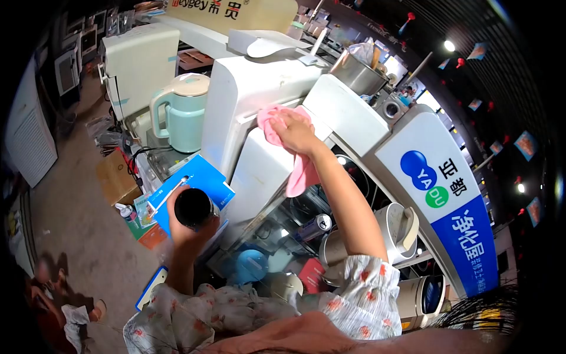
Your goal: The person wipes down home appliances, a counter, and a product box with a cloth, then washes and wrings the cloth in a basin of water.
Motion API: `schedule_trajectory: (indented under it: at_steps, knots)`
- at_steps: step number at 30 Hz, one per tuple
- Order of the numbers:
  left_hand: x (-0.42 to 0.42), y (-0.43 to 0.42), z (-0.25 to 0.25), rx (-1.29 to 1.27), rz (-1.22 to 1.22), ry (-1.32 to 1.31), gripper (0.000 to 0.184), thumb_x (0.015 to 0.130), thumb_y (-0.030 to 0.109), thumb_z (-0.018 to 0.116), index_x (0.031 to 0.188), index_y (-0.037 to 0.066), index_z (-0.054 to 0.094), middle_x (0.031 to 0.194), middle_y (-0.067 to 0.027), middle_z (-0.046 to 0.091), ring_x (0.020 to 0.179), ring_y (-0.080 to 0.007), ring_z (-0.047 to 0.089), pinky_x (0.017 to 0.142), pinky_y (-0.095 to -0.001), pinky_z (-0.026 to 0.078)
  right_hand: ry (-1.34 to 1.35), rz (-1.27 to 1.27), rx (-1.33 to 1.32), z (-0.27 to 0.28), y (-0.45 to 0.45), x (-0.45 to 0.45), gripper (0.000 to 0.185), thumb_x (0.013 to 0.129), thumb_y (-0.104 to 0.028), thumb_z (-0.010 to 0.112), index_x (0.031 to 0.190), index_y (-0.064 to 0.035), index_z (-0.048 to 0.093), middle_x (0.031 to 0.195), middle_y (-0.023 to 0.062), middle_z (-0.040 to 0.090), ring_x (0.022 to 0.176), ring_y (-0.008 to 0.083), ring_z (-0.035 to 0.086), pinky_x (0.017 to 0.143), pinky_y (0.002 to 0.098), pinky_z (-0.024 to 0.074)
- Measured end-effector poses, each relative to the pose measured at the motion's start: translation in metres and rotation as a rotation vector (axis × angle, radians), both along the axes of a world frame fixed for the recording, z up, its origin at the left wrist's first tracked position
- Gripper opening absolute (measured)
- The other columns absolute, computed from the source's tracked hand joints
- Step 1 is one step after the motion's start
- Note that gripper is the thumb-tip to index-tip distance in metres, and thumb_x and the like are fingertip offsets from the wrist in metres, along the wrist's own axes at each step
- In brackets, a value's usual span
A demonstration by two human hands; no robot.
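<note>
My right hand [293, 131] is closed over a pink cloth [302, 180], pressing it on the top of a white appliance [259, 162]. Part of the cloth hangs down below my wrist. A taller white appliance [250, 82] stands right behind. Lower on the left, my left hand [187, 239] wraps round a black cylindrical container [193, 207], seen from its dark round end. Just beyond it is a bright blue box or panel [203, 174]; whether my hand touches it I cannot tell.
A pale green kettle [186, 121] stands at the left. A glass counter holds a can [315, 227], a light blue round object [252, 265] and a cream-coloured appliance [398, 227]. A YADU sign [436, 194] rises at right. A person [59, 295] is at the lower left.
</note>
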State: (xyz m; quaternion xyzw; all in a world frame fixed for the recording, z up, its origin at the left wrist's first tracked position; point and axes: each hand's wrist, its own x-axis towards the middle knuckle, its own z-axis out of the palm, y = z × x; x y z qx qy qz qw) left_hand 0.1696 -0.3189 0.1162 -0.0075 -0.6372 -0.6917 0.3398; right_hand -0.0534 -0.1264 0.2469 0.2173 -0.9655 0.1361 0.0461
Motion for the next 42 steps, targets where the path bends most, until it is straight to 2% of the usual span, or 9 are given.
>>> schedule_trajectory:
  at_steps: [9, 13, 18, 21, 22, 27, 35, 37, 42]
  knots:
    - [0.001, 0.010, 0.003, 0.020, -0.028, 0.003, 0.082, 0.061, -0.005, 0.076, 0.130, 0.004, 0.033, 0.119, -0.0083, 0.047, 0.108, -0.0178, 0.051, 0.095, -0.0300, 0.041, 0.409, 0.036, 0.113, -0.015, -0.031, 0.061, 0.046, 0.085, -0.045, 0.055, 0.124, -0.0231, 0.055, 0.132, 0.0134, 0.047, 0.118, 0.0446, 0.043, 0.091, 0.0592, 0.0394]
    - [-0.011, 0.026, 0.001, 0.076, -0.162, 0.063, 0.080, 0.061, -0.005, 0.075, 0.129, 0.004, 0.033, 0.121, -0.0087, 0.046, 0.109, -0.0189, 0.051, 0.096, -0.0305, 0.041, 0.845, 0.050, 0.329, -0.045, -0.039, 0.091, 0.050, 0.072, -0.018, 0.062, 0.121, -0.0204, 0.054, 0.131, 0.0139, 0.047, 0.112, 0.0462, 0.045, 0.086, 0.0541, 0.0418]
    - [-0.011, 0.024, 0.001, -0.051, -0.150, 0.068, 0.082, 0.060, -0.005, 0.076, 0.129, 0.003, 0.033, 0.120, -0.0091, 0.047, 0.109, -0.0196, 0.051, 0.096, -0.0305, 0.041, 0.836, 0.133, 0.259, -0.052, -0.015, 0.107, 0.043, 0.076, -0.021, 0.059, 0.119, -0.0181, 0.060, 0.133, 0.0131, 0.046, 0.121, 0.0400, 0.040, 0.097, 0.0512, 0.0362]
    - [-0.005, 0.019, 0.007, 0.014, -0.111, 0.000, 0.082, 0.060, -0.003, 0.074, 0.131, 0.003, 0.031, 0.116, -0.0089, 0.050, 0.108, -0.0200, 0.051, 0.097, -0.0320, 0.039, 0.500, 0.053, -0.119, -0.027, -0.011, 0.090, 0.036, 0.082, -0.029, 0.059, 0.116, -0.0165, 0.063, 0.130, 0.0133, 0.051, 0.124, 0.0388, 0.039, 0.102, 0.0459, 0.0336]
    - [-0.003, 0.017, 0.008, 0.060, -0.096, -0.022, 0.082, 0.060, -0.002, 0.072, 0.131, 0.003, 0.031, 0.114, -0.0088, 0.051, 0.107, -0.0201, 0.051, 0.097, -0.0327, 0.039, 0.382, 0.068, -0.144, -0.019, -0.004, 0.071, 0.037, 0.091, -0.035, 0.048, 0.116, -0.0128, 0.063, 0.125, 0.0138, 0.056, 0.125, 0.0380, 0.040, 0.103, 0.0427, 0.0318]
    - [0.000, 0.002, -0.005, -0.077, -0.038, 0.050, 0.082, 0.060, -0.003, 0.075, 0.130, 0.002, 0.033, 0.118, -0.0093, 0.049, 0.109, -0.0205, 0.051, 0.096, -0.0318, 0.040, 0.137, -0.047, -0.122, -0.008, 0.041, -0.023, 0.044, 0.091, -0.041, 0.042, 0.119, -0.0131, 0.062, 0.129, 0.0081, 0.055, 0.132, 0.0228, 0.034, 0.111, 0.0386, 0.0168]
    - [-0.013, 0.004, 0.049, -0.184, -0.115, 0.138, 0.072, 0.063, -0.002, 0.075, 0.125, 0.002, 0.039, 0.108, -0.0082, 0.054, 0.097, -0.0177, 0.056, 0.088, -0.0296, 0.046, 0.318, -0.544, -0.200, -0.019, 0.035, 0.020, 0.057, 0.087, -0.051, 0.046, 0.119, -0.0070, 0.060, 0.130, 0.0218, 0.047, 0.121, 0.0367, 0.043, 0.101, 0.0448, 0.0310]
    - [-0.035, 0.006, 0.083, -0.235, -0.235, 0.103, 0.069, 0.065, 0.001, 0.075, 0.125, 0.003, 0.040, 0.107, -0.0087, 0.056, 0.097, -0.0166, 0.057, 0.087, -0.0292, 0.046, 0.339, -0.459, -0.282, -0.020, 0.032, 0.055, 0.053, 0.085, -0.047, 0.055, 0.111, -0.0017, 0.063, 0.119, 0.0262, 0.048, 0.101, 0.0436, 0.054, 0.086, 0.0464, 0.0446]
    - [-0.140, 0.046, 0.153, -0.143, -0.532, 0.170, 0.071, 0.064, 0.015, 0.082, 0.122, 0.001, 0.044, 0.105, -0.0105, 0.060, 0.098, -0.0168, 0.057, 0.087, -0.0298, 0.047, 0.374, -0.184, -0.364, -0.020, 0.011, 0.147, 0.036, 0.075, -0.028, 0.071, 0.105, -0.0089, 0.067, 0.112, 0.0196, 0.051, 0.090, 0.0363, 0.060, 0.078, 0.0394, 0.0494]
